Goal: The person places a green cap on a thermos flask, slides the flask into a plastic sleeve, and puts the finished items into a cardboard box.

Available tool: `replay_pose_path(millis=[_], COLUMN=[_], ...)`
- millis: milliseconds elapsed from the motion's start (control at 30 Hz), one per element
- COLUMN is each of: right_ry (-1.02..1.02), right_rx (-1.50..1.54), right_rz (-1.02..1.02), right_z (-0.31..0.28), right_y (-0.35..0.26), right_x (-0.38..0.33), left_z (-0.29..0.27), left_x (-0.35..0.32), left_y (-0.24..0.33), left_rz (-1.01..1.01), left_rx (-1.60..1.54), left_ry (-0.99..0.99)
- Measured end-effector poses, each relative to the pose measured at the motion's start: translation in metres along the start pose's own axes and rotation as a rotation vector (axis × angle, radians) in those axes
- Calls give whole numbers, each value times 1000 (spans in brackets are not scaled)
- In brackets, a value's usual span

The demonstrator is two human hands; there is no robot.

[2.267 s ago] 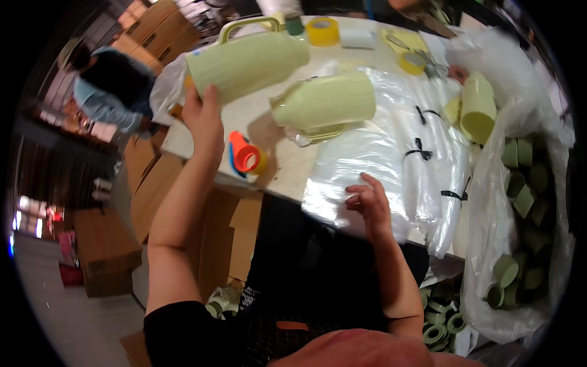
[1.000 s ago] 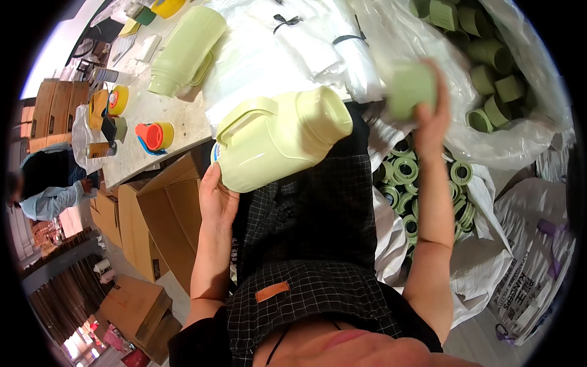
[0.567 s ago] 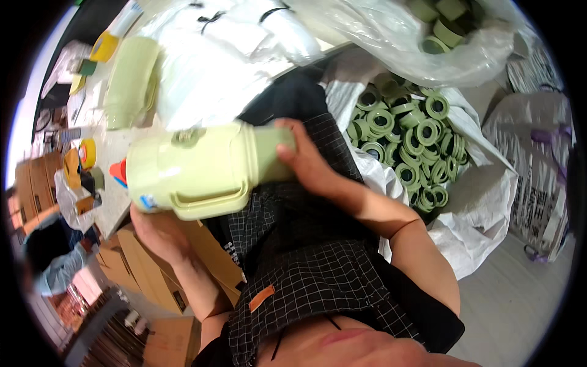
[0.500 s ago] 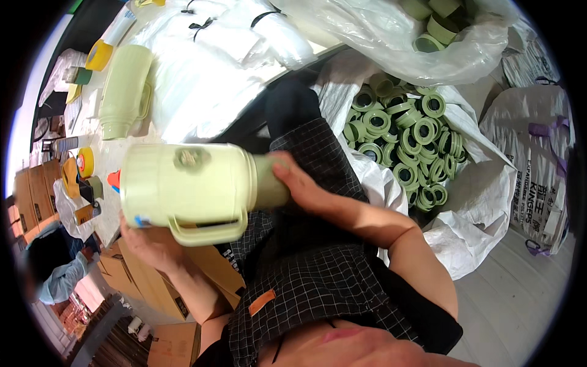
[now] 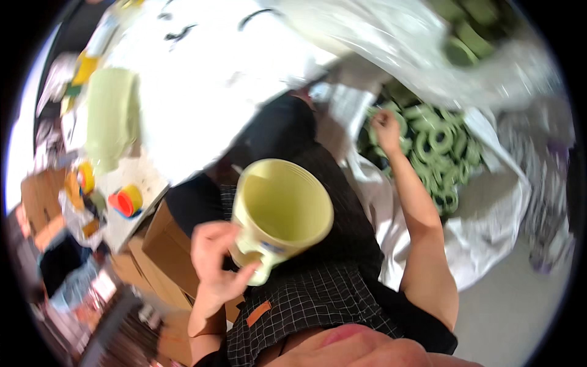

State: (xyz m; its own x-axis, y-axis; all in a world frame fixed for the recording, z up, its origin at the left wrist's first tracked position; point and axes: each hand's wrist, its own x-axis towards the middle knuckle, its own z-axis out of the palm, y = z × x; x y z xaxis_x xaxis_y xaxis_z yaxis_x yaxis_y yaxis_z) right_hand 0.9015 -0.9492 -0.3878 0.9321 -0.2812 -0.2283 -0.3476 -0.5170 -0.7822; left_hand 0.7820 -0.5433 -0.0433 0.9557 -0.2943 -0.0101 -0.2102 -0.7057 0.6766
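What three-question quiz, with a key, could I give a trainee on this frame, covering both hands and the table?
1. Multiple choice. What does the left hand hold?
a) a roll of yellow tape
b) a pale green jug, at its handle
c) a cardboard box

2. True or false? The right hand is also gripping that jug.

3. Fill in the blank: on the table, a second jug lies toward the ____ side of the picture.

Key
1: b.
2: False; it is at the green rings in the white sack.
3: Left.
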Motion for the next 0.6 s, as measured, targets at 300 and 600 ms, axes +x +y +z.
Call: replay_pose_path(millis=[300, 600], right_ry=[-323, -412], right_rx=[-1109, -1049], right_rz=[-87, 9], right_z=[75, 68], right_y=[223, 208], right_x=[104, 102], left_z=[8, 25], left_x=[16, -27], left_y=[-31, -19], left_rz=[-372, -353], left_rx=[-481, -497], left_ry=[-125, 153])
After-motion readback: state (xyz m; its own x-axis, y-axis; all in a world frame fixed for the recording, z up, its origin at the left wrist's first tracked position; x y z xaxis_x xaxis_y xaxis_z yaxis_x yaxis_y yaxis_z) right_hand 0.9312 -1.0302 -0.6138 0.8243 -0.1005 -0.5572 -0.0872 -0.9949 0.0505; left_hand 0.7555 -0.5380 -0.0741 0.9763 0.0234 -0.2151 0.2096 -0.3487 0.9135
